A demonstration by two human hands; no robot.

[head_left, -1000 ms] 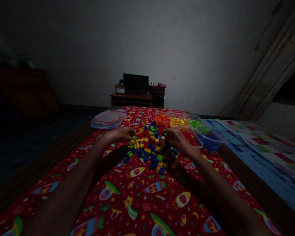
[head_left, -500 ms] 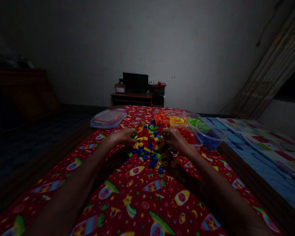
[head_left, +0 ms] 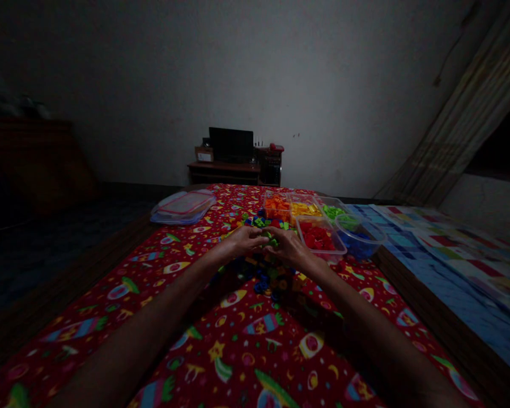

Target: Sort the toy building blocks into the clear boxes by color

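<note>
A pile of toy bricks (head_left: 263, 283) in blue, yellow, red and green lies on the red patterned cloth (head_left: 238, 345). Over it my left hand (head_left: 245, 240) and my right hand (head_left: 287, 245) meet, fingertips almost touching. Green toy bricks (head_left: 273, 241) show between them, against the curled fingers of my right hand. The left fingers are drawn together; whatever they pinch is hidden. Just right of my right hand stands a clear tub of red bricks (head_left: 318, 235).
Behind stand clear tubs of orange bricks (head_left: 277, 205), yellow bricks (head_left: 306, 209) and green bricks (head_left: 332, 212). A round tub of blue bricks (head_left: 361, 243) is at the right. Stacked lids (head_left: 182, 207) lie at the left. A bed (head_left: 433, 266) adjoins the table's right side.
My two hands have come together over the middle of the pile, the left moving right and the right slightly left. Green bricks now show between them. The view has shifted slightly.
</note>
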